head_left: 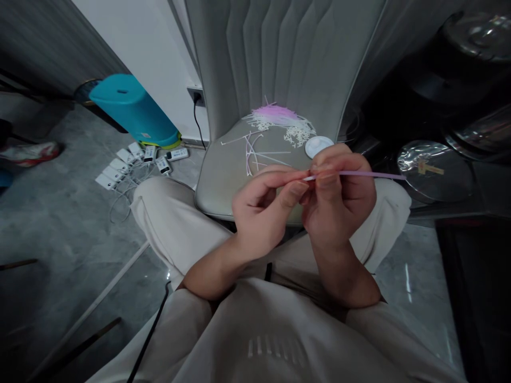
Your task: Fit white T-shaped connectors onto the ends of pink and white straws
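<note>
Above the chair's front edge, my two hands meet fingertip to fingertip. My right hand (339, 197) pinches a thin pink-purple plastic stick (373, 174), whose long end points out to the right. My left hand (263, 205) is closed in a pinch at the other end, where a small white piece (308, 178) shows between the thumbs; whether it is joined to the stick is hidden by fingers. On the grey chair seat (219, 183) lie a heap of pink sticks (275, 113), white sticks (257, 121), small white connectors (297, 134) and a few joined sticks (249, 154).
A round white dish (318, 146) sits on the seat just behind my right hand. Left of the chair stand a blue bin-like container (133, 109) and several white boxes with cables (120, 167). A shiny round metal object (423, 167) is at the right.
</note>
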{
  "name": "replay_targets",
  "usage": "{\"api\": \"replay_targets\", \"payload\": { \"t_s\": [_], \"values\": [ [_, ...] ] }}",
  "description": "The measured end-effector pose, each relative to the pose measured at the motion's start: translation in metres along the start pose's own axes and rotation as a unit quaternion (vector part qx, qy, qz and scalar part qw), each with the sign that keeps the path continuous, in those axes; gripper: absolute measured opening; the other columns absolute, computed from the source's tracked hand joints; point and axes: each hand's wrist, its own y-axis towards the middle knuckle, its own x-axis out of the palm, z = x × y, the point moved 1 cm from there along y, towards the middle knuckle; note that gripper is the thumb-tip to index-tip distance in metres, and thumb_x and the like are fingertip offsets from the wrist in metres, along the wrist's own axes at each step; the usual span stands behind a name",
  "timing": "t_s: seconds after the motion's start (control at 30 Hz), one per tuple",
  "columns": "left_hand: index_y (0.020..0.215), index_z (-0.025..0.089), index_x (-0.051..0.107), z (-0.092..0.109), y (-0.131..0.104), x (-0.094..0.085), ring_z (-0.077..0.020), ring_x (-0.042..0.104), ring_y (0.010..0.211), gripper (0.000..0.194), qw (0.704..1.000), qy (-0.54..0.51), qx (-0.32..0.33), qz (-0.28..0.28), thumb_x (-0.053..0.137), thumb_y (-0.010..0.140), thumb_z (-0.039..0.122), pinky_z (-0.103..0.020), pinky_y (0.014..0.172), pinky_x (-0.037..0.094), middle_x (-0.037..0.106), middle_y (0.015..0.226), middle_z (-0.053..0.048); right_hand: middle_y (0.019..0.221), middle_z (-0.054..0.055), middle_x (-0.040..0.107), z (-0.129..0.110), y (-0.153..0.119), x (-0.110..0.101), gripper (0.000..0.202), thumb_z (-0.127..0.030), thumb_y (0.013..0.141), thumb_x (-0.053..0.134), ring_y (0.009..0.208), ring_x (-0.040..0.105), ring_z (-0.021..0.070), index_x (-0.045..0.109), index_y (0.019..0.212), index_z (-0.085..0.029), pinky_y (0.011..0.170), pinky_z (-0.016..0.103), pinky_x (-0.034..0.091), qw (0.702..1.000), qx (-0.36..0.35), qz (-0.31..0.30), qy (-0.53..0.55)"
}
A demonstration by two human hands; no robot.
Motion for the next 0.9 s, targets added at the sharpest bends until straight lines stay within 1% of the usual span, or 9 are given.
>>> {"api": "replay_targets", "payload": {
  "t_s": [0.1, 0.23, 0.33, 0.43, 0.5, 0.6, 0.7, 0.8, 0.9],
  "values": [
    [0.097, 0.031, 0.079, 0.003, -0.001, -0.001, -0.0100, 0.070, 0.069, 0.010, 1.000, 0.028, -0.007, -0.003, 0.072, 0.094, 0.038, -0.025, 0.060, 0.061, 0.075, 0.087, 0.003, 0.077, -0.002, 0.058, -0.003, -0.001, 0.001, 0.010, -0.037, 0.089, 0.074, 0.047, 0.038, 0.0092, 0.069, 0.083, -0.031, 0.032, 0.022, 0.033, 1.000, -0.008, -0.003, 0.007],
    [0.099, 0.031, 0.078, 0.007, -0.002, -0.002, -0.0107, 0.072, 0.072, 0.009, 1.000, 0.024, -0.009, -0.019, 0.073, 0.094, 0.035, -0.027, 0.063, 0.063, 0.075, 0.089, 0.002, 0.078, -0.001, 0.058, -0.008, -0.003, 0.000, 0.009, -0.032, 0.092, 0.070, 0.049, 0.043, 0.0095, 0.069, 0.084, -0.028, 0.034, 0.024, 0.035, 1.000, -0.005, -0.011, 0.005],
    [0.096, 0.032, 0.079, 0.007, -0.003, -0.001, -0.0110, 0.072, 0.073, 0.010, 1.000, 0.029, -0.002, -0.007, 0.073, 0.093, 0.039, -0.026, 0.064, 0.063, 0.076, 0.085, 0.003, 0.077, 0.000, 0.060, -0.009, -0.004, -0.001, 0.009, -0.036, 0.091, 0.071, 0.051, 0.046, 0.0126, 0.068, 0.084, -0.031, 0.035, 0.027, 0.036, 1.000, -0.015, -0.013, -0.013],
    [0.101, 0.030, 0.079, 0.007, -0.004, -0.001, -0.0099, 0.073, 0.078, 0.010, 1.000, 0.002, 0.008, -0.010, 0.072, 0.094, 0.031, -0.024, 0.068, 0.063, 0.076, 0.090, 0.003, 0.078, 0.000, 0.061, -0.011, -0.004, -0.002, 0.009, -0.040, 0.091, 0.070, 0.052, 0.046, 0.0147, 0.068, 0.085, -0.034, 0.036, 0.030, 0.037, 0.999, -0.022, -0.019, -0.041],
    [0.105, 0.029, 0.079, 0.009, -0.005, -0.001, -0.0091, 0.072, 0.078, 0.014, 1.000, -0.013, 0.009, -0.016, 0.073, 0.094, 0.024, -0.022, 0.068, 0.063, 0.076, 0.092, 0.002, 0.079, 0.001, 0.061, -0.012, -0.005, -0.002, 0.008, -0.040, 0.091, 0.069, 0.051, 0.047, 0.0146, 0.068, 0.086, -0.033, 0.035, 0.031, 0.038, 0.999, -0.015, -0.026, -0.045],
    [0.105, 0.031, 0.079, 0.013, -0.005, -0.001, -0.0081, 0.070, 0.074, 0.015, 1.000, -0.004, -0.001, -0.018, 0.072, 0.094, 0.024, -0.021, 0.065, 0.062, 0.075, 0.090, 0.002, 0.080, 0.001, 0.062, -0.012, -0.004, -0.003, 0.006, -0.037, 0.091, 0.070, 0.050, 0.046, 0.0134, 0.069, 0.087, -0.034, 0.033, 0.029, 0.037, 0.999, -0.012, -0.034, -0.035],
    [0.106, 0.032, 0.080, 0.017, -0.005, -0.002, -0.0085, 0.070, 0.074, 0.015, 1.000, 0.004, 0.001, -0.026, 0.071, 0.095, 0.026, -0.021, 0.065, 0.062, 0.075, 0.088, 0.001, 0.079, 0.000, 0.062, -0.013, -0.003, -0.002, 0.004, -0.034, 0.091, 0.070, 0.053, 0.048, 0.0130, 0.070, 0.088, -0.032, 0.034, 0.026, 0.039, 0.999, -0.031, -0.040, -0.018],
    [0.106, 0.031, 0.080, 0.020, -0.003, -0.004, -0.0098, 0.072, 0.076, 0.015, 0.999, 0.015, -0.001, -0.036, 0.072, 0.094, 0.025, -0.023, 0.067, 0.062, 0.075, 0.088, 0.000, 0.079, 0.000, 0.061, -0.015, -0.002, -0.002, 0.003, -0.029, 0.092, 0.069, 0.055, 0.051, 0.0117, 0.071, 0.088, -0.029, 0.036, 0.024, 0.041, 0.998, -0.036, -0.048, -0.009],
    [0.105, 0.029, 0.080, 0.023, 0.000, -0.008, -0.0114, 0.072, 0.075, 0.015, 0.998, 0.030, -0.002, -0.053, 0.072, 0.093, 0.024, -0.025, 0.068, 0.063, 0.076, 0.087, 0.000, 0.080, -0.001, 0.061, -0.017, -0.001, -0.003, 0.004, -0.026, 0.092, 0.069, 0.053, 0.049, 0.0102, 0.071, 0.089, -0.028, 0.035, 0.023, 0.040, 0.998, -0.028, -0.055, -0.012]
  ]
}}
